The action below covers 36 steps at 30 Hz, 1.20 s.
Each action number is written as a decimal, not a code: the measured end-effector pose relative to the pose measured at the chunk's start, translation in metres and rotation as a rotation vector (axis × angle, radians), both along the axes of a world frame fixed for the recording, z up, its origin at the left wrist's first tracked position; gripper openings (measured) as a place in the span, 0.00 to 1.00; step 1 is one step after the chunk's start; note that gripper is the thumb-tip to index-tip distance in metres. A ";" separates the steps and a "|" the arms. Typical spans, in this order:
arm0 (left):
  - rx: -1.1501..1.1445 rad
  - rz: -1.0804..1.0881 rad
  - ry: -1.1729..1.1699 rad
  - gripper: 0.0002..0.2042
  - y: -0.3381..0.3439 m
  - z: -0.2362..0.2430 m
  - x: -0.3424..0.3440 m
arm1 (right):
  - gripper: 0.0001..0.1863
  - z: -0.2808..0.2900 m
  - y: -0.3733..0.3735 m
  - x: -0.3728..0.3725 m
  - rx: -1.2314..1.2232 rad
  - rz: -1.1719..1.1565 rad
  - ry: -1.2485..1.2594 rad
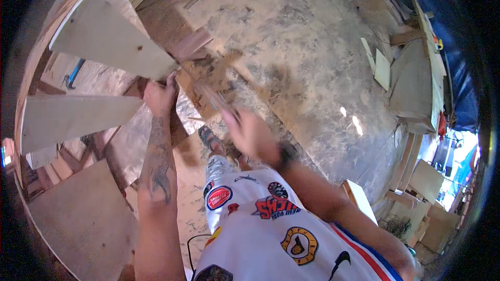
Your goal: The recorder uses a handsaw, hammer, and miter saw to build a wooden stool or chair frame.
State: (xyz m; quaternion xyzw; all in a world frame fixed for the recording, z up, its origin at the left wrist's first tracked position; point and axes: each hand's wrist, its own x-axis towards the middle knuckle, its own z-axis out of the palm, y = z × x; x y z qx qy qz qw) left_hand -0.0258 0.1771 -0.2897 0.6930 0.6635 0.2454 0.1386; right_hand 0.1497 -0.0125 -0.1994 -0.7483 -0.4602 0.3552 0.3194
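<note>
My left hand (161,97) is closed at the narrow end of a pale plywood panel (112,36), thumb and fingers pressed together by the panel's corner. Whatever sits between those fingertips is too small to make out. My right hand (251,132) is wrapped round a slim tool (214,97), which motion blurs so much that its kind is unclear. The tool points up and left toward the panel's corner, apart from my left hand. A second plywood panel (78,119) lies below the first, its narrow end near my left wrist.
A larger plywood sheet (83,224) stands at the lower left. A blue-handled tool (74,74) shows between the panels. Wood offcuts (192,43) lie beyond my hands on the dusty floor (312,62). Boards (416,80) and a blue tarp (453,36) line the right side.
</note>
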 end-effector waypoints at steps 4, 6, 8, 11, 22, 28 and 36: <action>-0.024 -0.030 -0.134 0.25 0.008 -0.012 -0.013 | 0.28 -0.018 0.065 -0.010 0.079 0.061 -0.033; -0.070 0.009 -0.111 0.26 0.004 -0.003 -0.008 | 0.25 0.001 0.040 -0.014 0.012 0.064 0.006; -0.008 0.057 0.108 0.27 0.006 -0.008 -0.012 | 0.22 0.048 -0.035 0.010 -0.166 0.126 0.044; 0.037 0.022 0.002 0.28 0.004 -0.007 -0.010 | 0.21 0.073 -0.074 0.026 -0.232 0.146 0.060; 0.023 0.004 -0.016 0.29 0.005 -0.014 -0.011 | 0.24 0.036 -0.007 0.004 -0.167 0.125 0.009; -0.026 0.015 0.065 0.27 0.016 -0.022 -0.015 | 0.22 0.047 0.007 0.012 -0.284 0.114 0.015; -0.028 0.001 -0.059 0.25 0.003 -0.020 -0.016 | 0.25 0.058 0.022 0.001 -0.205 0.049 0.121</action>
